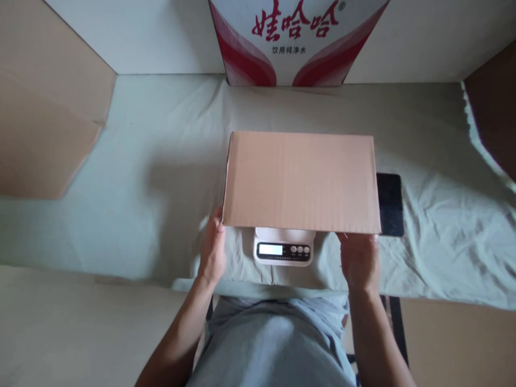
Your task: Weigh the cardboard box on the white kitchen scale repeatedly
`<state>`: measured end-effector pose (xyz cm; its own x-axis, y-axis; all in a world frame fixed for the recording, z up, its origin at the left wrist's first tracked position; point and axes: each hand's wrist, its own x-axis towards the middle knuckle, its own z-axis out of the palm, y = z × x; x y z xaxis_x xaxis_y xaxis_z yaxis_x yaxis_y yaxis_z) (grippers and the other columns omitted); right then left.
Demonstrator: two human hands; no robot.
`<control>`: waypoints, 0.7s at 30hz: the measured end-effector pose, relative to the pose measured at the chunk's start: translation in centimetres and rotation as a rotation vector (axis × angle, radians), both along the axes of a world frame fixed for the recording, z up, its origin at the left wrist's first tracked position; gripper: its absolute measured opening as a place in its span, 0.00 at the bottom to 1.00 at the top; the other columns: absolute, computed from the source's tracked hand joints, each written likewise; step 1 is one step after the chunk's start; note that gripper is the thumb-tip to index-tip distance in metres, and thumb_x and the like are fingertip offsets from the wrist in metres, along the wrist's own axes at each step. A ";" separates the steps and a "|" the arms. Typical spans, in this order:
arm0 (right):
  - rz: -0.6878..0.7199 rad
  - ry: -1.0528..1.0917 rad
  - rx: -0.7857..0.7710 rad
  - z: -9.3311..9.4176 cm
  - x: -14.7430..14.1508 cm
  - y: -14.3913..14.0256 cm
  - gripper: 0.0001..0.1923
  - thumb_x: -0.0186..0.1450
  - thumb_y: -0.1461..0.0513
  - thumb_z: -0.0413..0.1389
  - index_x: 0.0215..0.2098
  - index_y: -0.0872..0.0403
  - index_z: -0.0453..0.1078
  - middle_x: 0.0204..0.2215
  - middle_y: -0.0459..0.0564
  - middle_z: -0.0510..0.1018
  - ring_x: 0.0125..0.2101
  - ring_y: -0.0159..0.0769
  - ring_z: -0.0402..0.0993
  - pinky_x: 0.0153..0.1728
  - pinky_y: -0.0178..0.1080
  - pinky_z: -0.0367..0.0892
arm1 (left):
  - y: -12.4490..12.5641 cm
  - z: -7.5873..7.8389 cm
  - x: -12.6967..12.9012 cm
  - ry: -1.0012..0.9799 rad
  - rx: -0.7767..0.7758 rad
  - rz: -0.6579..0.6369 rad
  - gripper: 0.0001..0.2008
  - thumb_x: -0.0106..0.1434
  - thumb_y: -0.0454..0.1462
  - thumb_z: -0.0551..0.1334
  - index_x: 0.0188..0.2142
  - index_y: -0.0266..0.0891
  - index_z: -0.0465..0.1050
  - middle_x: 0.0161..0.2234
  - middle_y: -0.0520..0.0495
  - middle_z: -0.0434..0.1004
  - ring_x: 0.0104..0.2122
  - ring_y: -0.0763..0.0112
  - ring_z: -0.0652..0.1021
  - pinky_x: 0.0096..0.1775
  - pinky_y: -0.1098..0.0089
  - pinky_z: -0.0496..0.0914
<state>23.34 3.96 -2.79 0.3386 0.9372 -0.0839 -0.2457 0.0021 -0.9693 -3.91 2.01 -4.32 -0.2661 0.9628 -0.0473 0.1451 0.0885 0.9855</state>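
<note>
A plain brown cardboard box (301,181) is between my hands in the middle of the head view, above a white digital scale (282,262). Its near left corner is gripped by my left hand (213,250), with the thumb on the edge and the other fingers hidden. My right hand (360,260) holds the near right part from below, most fingers out of sight under the cardboard. The scale's lit display and round buttons show in front; the box covers its platform. Whether the box touches the platform I cannot tell.
A black phone-like slab (390,204) lies partly behind the box's right side. A large white and red carton (288,64) stands at the back. Brown cardboard panels (48,102) rise at the left and right. Pale green cloth (439,242) covers the table.
</note>
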 end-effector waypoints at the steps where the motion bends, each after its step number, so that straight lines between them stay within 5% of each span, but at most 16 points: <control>1: -0.013 -0.004 0.028 0.4 -0.1 -0.1 0.25 0.64 0.47 0.45 0.53 0.49 0.67 0.54 0.51 0.74 0.56 0.42 0.68 0.59 0.52 0.59 | -0.1 0.6 0.3 -0.037 0.006 0.009 0.22 0.67 0.49 0.49 0.56 0.47 0.67 0.57 0.46 0.70 0.59 0.62 0.69 0.60 0.60 0.62; 7: 0.018 -0.051 0.170 3.1 -1.4 0.3 0.27 0.60 0.43 0.47 0.49 0.48 0.71 0.51 0.50 0.76 0.54 0.44 0.68 0.58 0.49 0.59 | 0.5 4.5 2.9 -0.213 0.133 0.003 0.24 0.63 0.53 0.51 0.54 0.47 0.67 0.55 0.45 0.70 0.60 0.59 0.66 0.61 0.57 0.60; 13: 0.012 -0.056 0.329 5.9 -2.0 3.7 0.21 0.57 0.46 0.52 0.44 0.45 0.73 0.45 0.47 0.75 0.54 0.43 0.68 0.58 0.47 0.60 | 4.5 7.2 4.0 -0.203 0.326 -0.007 0.20 0.62 0.54 0.54 0.50 0.52 0.67 0.55 0.50 0.67 0.62 0.61 0.63 0.61 0.56 0.60; 16: 0.014 -0.112 0.345 6.1 -2.1 6.0 0.20 0.56 0.47 0.54 0.44 0.44 0.71 0.46 0.46 0.73 0.54 0.43 0.66 0.58 0.48 0.60 | 7.1 7.0 4.0 -0.138 0.374 0.015 0.21 0.62 0.54 0.54 0.52 0.53 0.64 0.55 0.50 0.67 0.62 0.62 0.63 0.62 0.56 0.58; 21: 0.055 -0.154 0.253 3.7 -1.8 8.5 0.23 0.57 0.50 0.55 0.50 0.44 0.67 0.49 0.48 0.72 0.52 0.41 0.68 0.59 0.47 0.58 | 9.8 4.1 4.2 -0.068 0.318 0.019 0.18 0.64 0.53 0.52 0.48 0.49 0.65 0.54 0.48 0.67 0.58 0.63 0.66 0.60 0.57 0.60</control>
